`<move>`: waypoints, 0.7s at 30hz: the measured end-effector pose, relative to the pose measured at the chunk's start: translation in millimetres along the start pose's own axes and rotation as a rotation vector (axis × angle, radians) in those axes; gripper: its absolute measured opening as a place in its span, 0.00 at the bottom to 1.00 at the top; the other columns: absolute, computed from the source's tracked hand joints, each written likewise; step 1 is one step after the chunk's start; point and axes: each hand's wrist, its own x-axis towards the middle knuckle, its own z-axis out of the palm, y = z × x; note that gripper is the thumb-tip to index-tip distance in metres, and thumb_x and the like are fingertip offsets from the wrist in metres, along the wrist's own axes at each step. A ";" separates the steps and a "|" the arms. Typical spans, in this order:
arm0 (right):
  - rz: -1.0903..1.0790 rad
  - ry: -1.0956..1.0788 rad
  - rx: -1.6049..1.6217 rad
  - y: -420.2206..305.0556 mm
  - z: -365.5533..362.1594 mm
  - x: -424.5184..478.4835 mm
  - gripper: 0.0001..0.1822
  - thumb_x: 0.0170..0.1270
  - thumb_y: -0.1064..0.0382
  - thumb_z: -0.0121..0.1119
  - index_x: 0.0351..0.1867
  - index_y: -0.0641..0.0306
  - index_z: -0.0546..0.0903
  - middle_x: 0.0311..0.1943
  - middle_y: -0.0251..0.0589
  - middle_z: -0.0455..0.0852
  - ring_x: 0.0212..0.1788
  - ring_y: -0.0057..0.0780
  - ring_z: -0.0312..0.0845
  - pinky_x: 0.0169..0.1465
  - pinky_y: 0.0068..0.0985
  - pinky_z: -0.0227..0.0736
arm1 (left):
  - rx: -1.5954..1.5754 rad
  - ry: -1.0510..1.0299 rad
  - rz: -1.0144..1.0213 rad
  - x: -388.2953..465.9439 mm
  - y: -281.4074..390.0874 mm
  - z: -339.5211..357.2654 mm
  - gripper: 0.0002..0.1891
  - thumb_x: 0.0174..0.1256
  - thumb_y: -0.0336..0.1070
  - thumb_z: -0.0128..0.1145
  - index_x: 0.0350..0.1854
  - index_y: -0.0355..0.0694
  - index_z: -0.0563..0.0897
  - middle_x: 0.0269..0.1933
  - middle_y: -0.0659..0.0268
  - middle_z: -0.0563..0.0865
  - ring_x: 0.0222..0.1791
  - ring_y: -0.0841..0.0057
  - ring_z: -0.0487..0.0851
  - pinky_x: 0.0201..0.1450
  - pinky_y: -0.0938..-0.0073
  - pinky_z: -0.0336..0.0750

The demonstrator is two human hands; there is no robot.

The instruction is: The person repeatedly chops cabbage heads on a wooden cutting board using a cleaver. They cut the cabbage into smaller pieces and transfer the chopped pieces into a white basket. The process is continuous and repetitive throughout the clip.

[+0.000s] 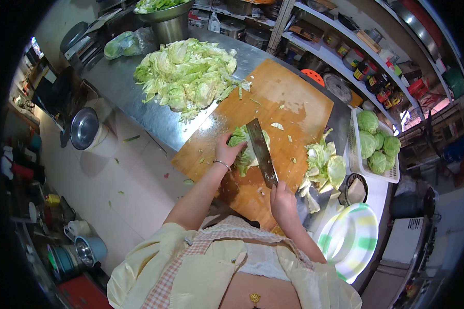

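Observation:
My left hand grips a piece of cabbage from its left side, fingers over the leaves. In my right hand is the handle of a cleaver, whose broad dark blade lies across the right part of the cabbage. How deep the edge sits in it is hidden. Both rest over a wooden cutting board with small cabbage scraps on it. Beyond the board a large heap of cut cabbage covers part of the steel table. Loose outer leaves lie at the board's right.
A white plastic basket holds several whole cabbages. Nearer stand a dark round container and a green-and-white basin. A steel pot stands at the back. A bucket with a metal bowl sits on the floor left.

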 end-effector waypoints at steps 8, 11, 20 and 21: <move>0.041 -0.199 0.003 -5.2 13.5 46.4 0.07 0.59 0.66 0.43 0.33 0.69 0.65 0.23 0.57 0.78 0.25 0.54 0.76 0.29 0.44 0.72 | -0.164 -0.078 -0.254 15.9 1.6 -5.7 0.27 0.43 0.46 0.68 0.42 0.31 0.78 0.38 0.56 0.81 0.38 0.67 0.79 0.43 0.72 0.73; 0.012 -0.195 0.018 -17.8 37.8 93.0 0.09 0.58 0.64 0.45 0.34 0.70 0.65 0.24 0.62 0.78 0.29 0.57 0.75 0.34 0.47 0.70 | -0.449 -0.125 -0.583 47.3 -3.7 -16.0 0.27 0.46 0.46 0.67 0.44 0.30 0.77 0.37 0.59 0.82 0.35 0.72 0.80 0.39 0.74 0.73; 0.091 -0.294 0.054 -16.2 15.5 58.7 0.11 0.57 0.66 0.44 0.37 0.74 0.67 0.29 0.63 0.78 0.32 0.58 0.76 0.37 0.48 0.69 | -0.160 0.022 -0.267 13.1 -0.6 -5.9 0.21 0.51 0.44 0.62 0.39 0.29 0.79 0.38 0.54 0.82 0.38 0.67 0.79 0.42 0.72 0.71; 0.103 -0.288 0.060 -12.8 16.2 59.7 0.11 0.57 0.66 0.44 0.37 0.74 0.67 0.29 0.63 0.78 0.33 0.58 0.76 0.37 0.48 0.69 | -0.029 0.065 -0.123 6.6 3.6 -1.2 0.22 0.53 0.44 0.60 0.41 0.29 0.78 0.39 0.52 0.82 0.40 0.63 0.79 0.44 0.69 0.71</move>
